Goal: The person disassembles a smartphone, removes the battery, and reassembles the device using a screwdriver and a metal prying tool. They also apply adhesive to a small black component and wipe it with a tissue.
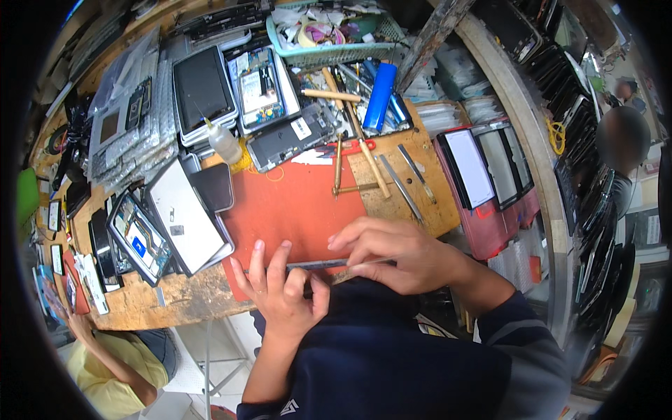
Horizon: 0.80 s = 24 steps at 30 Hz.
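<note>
the near end of the thin metal strip disappears under the right hand, and the left hand covers its other end. lower left, a person in a yellow shirt is cut off by the dark rim. the basket at the top holds scraps too small to tell apart.

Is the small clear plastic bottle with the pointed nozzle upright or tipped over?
Upright: the small clear plastic bottle stands on its base, its nozzle pointing up, beside the dark tablet.

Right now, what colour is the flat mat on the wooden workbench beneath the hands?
The flat rubbery mat is red-orange, clearest in the head view.
</note>
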Each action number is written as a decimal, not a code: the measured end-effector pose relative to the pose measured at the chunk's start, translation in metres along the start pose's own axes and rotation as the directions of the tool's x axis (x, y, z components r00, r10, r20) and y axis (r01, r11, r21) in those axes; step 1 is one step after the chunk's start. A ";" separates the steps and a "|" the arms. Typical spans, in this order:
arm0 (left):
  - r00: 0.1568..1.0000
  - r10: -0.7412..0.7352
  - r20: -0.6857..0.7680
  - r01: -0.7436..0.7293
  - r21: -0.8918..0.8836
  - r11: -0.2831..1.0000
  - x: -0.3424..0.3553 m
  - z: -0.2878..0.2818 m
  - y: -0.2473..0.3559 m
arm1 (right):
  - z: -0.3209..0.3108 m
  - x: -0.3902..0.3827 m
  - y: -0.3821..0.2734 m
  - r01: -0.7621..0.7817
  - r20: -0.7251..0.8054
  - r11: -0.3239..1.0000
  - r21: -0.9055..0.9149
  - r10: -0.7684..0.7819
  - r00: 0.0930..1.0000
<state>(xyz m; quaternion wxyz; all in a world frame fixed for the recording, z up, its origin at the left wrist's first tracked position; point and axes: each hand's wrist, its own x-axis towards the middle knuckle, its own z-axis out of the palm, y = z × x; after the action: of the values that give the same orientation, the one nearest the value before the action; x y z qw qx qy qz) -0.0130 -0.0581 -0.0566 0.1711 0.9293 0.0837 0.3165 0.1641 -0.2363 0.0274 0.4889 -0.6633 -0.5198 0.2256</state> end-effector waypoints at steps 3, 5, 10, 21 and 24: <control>0.999 0.018 -0.032 -0.019 -0.010 1.000 -0.003 0.006 -0.001 | -0.011 0.010 0.008 -0.157 -0.020 0.985 -0.068 0.156 0.988; 0.997 0.035 -0.067 -0.037 -0.031 0.999 -0.004 0.009 -0.003 | -0.015 0.021 0.018 -0.235 -0.009 0.929 -0.287 0.243 0.970; 0.996 0.042 -0.084 -0.044 -0.017 0.999 -0.007 0.015 -0.005 | -0.021 0.046 0.030 -0.121 0.056 0.724 -0.679 0.216 0.975; 0.995 0.071 -0.073 -0.075 -0.047 0.996 -0.011 0.016 -0.007 | -0.190 0.220 0.079 -0.360 -0.495 0.706 -0.611 0.014 0.869; 0.996 0.059 -0.074 -0.063 -0.050 0.997 -0.011 0.016 -0.007 | -0.207 0.262 0.097 -0.424 -0.553 0.629 -0.651 -0.012 0.833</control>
<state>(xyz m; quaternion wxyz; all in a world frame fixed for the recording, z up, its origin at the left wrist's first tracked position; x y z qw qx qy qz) -0.0121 -0.0592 -0.0773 0.1823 0.9145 0.0534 0.3572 0.4703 -0.0817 0.0835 0.2576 -0.8963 -0.3341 -0.1365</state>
